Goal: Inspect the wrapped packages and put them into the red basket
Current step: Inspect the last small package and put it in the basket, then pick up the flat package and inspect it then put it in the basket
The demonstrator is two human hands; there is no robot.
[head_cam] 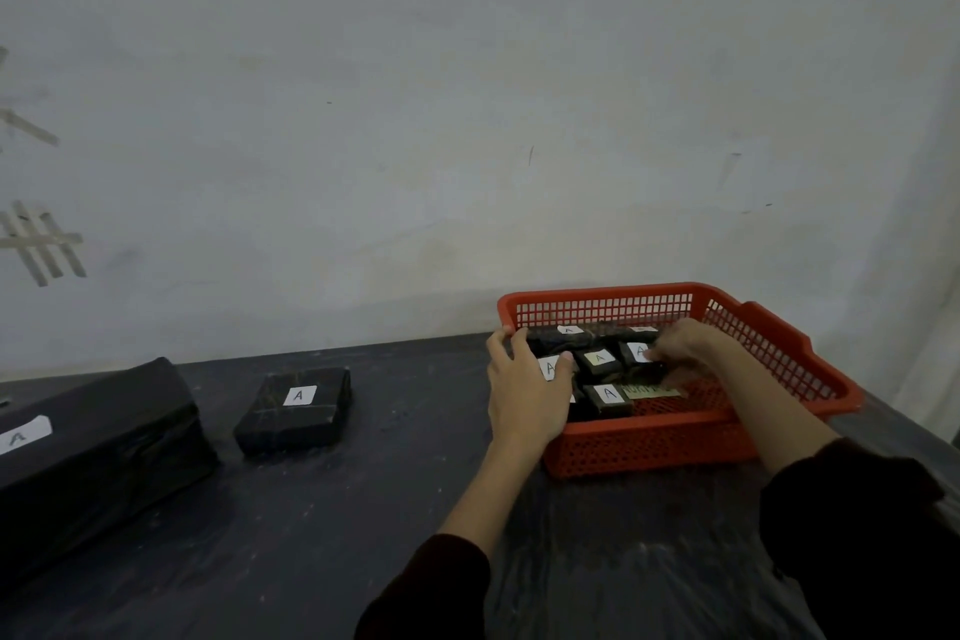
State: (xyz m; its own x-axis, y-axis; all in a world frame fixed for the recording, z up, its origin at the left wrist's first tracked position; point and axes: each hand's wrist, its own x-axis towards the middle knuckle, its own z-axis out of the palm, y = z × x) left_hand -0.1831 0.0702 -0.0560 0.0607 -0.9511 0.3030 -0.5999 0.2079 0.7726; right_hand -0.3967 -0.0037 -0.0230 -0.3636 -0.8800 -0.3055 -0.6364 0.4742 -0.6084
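Sitting at about 3 o'clock on the dark table point(322, 509): a red basket point(675, 442), holding several black wrapped packages point(602, 361) with white "A" labels, crowding its left and far parts; a green slip point(652, 391) lying on the mesh floor. Reaching into the basket, both hands: left hand point(527, 390) spreading open-fingered over the packages at the left wall, right hand point(685, 348) curling its fingers onto the far-side packages, grip unclear. Lying outside at 9 o'clock: a flat package point(293, 411) and a long package point(98, 452), well apart from the basket.

A dark table point(311, 535) meets a scuffed grey wall point(467, 94) — pale tape strips point(41, 244) at left.
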